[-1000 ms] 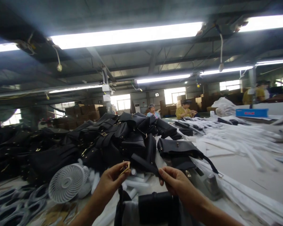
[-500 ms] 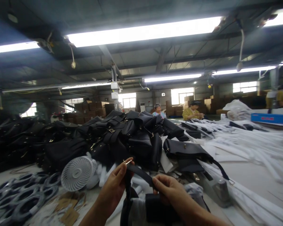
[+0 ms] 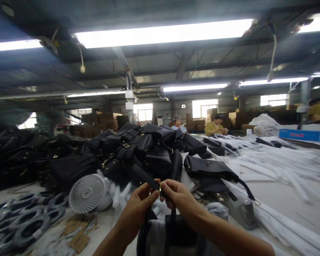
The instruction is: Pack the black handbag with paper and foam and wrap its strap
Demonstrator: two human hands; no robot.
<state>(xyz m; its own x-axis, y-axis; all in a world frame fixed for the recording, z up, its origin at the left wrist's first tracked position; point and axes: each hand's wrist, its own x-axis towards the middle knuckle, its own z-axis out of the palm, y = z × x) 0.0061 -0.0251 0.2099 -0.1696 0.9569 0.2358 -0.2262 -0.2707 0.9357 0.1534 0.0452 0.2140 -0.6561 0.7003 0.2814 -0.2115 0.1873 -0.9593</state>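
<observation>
My left hand [image 3: 138, 209] and my right hand [image 3: 177, 197] meet in front of me, both pinched on a black bag strap [image 3: 142, 176] that sticks up and to the left from between them. A small gold metal piece shows where the fingertips touch. Below my hands a black handbag [image 3: 176, 233] with white stuffing stands at the near edge, its straps hanging down.
A big heap of black handbags [image 3: 128, 153] fills the table behind. A small white fan [image 3: 86, 193] stands at left, beside coiled grey straps [image 3: 18, 220]. White paper rolls [image 3: 277, 160] cover the right side. Two people sit far back, another at far right.
My hands have come together; the right hand slid up the strap to meet the left. The strap's free end now points up-left instead of spanning between the hands.
</observation>
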